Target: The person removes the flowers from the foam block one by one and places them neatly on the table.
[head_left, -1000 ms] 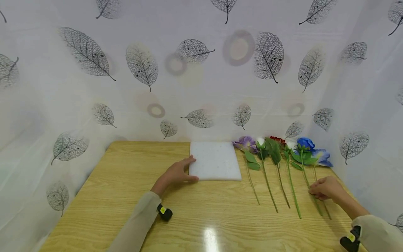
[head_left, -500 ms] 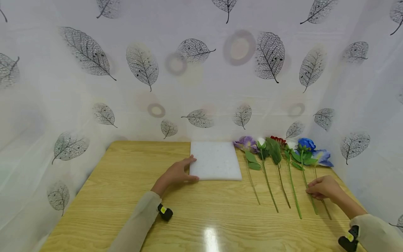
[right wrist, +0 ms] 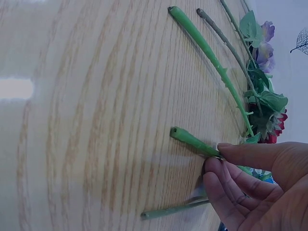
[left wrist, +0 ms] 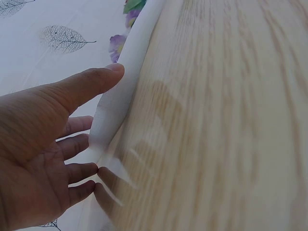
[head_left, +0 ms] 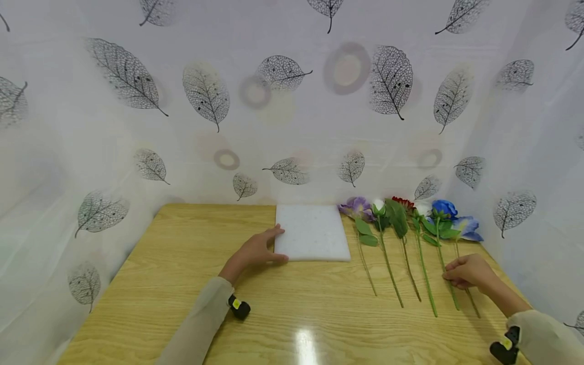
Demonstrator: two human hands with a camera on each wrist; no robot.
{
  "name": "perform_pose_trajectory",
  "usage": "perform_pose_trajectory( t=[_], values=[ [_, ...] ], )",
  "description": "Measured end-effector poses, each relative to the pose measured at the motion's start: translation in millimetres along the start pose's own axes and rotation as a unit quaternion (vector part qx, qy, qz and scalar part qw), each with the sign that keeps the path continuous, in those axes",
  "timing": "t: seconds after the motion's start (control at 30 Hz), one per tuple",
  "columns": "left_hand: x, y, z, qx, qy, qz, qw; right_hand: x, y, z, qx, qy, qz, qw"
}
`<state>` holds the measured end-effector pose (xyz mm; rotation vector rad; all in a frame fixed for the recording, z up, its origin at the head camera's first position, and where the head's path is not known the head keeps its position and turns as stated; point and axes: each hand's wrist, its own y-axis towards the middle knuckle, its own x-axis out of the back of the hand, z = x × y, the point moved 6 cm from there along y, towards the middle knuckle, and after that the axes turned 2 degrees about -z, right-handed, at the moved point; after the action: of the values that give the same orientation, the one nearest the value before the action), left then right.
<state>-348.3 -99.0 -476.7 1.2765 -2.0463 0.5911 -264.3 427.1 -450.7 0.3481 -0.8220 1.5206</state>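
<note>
A flat white foam-like block (head_left: 312,233) lies at the back middle of the table. My left hand (head_left: 256,248) is at its left side, the thumb by the near edge and the other fingers spread along the left edge, touching without curling round it. On the right, my right hand (head_left: 472,271) pinches the green stem (right wrist: 190,139) of an artificial blue rose (head_left: 443,208) between thumb and fingertips. The rose's head lies at the back. Beneath that hand passes the thinner stem of a pale blue flower (head_left: 466,228), partly hidden by the fingers.
Left of the rose lie a purple flower (head_left: 356,208), a white rose (head_left: 377,207), a red flower (head_left: 402,203) and another white rose (head_left: 422,209), stems toward me. The wooden table (head_left: 191,238) is bordered by a white leaf-print curtain (head_left: 292,126).
My right hand has shifted slightly left, and the lower end of the blue rose's stem has moved left with it, away from the pale blue flower's stem. My left hand stays in place.
</note>
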Motion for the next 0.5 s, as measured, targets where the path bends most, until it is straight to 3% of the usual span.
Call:
perform_pose_trajectory(
  t=[0.5],
  values=[
    [-0.1,0.2,2.4,0.002,0.001,0.006,1.0,1.9,0.5,4.3,-0.004,0.006,0.0,1.0]
  ],
)
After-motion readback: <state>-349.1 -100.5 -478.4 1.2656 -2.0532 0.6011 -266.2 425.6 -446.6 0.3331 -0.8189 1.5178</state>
